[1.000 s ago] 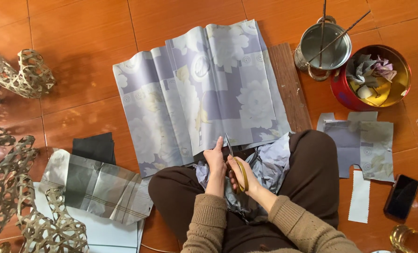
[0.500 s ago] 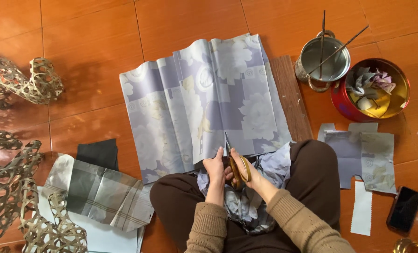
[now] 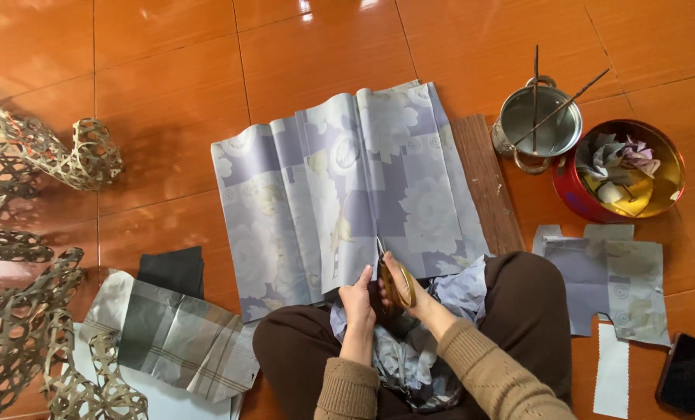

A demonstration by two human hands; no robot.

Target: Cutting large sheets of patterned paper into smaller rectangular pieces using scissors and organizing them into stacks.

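A large sheet of pale lilac fabric printed with white flowers [image 3: 340, 194] lies spread on the orange tiled floor [image 3: 168, 70], with its near edge running up to the seated person's crossed legs and more of the same cloth bunched in the lap. A pair of scissors with tan handles [image 3: 394, 281] sits at that near edge, blade tips pointing away from the person and into the cloth. The right hand [image 3: 410, 292] is closed through the scissor handles. The left hand [image 3: 359, 299] lies just beside the blades with its fingers together, pressed on the fabric edge; whether it pinches the cloth cannot be told. The two hands are close, almost touching. A dark wooden plank [image 3: 486, 183] lies along the right border of the sheet. Beyond it stands a steel pot [image 3: 538, 128] with two thin sticks leaning across its rim, and next to the pot a round red tin with a gold interior [image 3: 624, 175] holding fabric scraps. Cut pieces of the same grey-lilac cloth [image 3: 612, 284] lie to the right of the knee, with a white strip below them and a black phone [image 3: 684, 373] near the corner. To the left lie a folded plaid cloth [image 3: 172, 338], a black cloth piece [image 3: 172, 271] and open-weave bamboo lattice forms [image 3: 28, 233].
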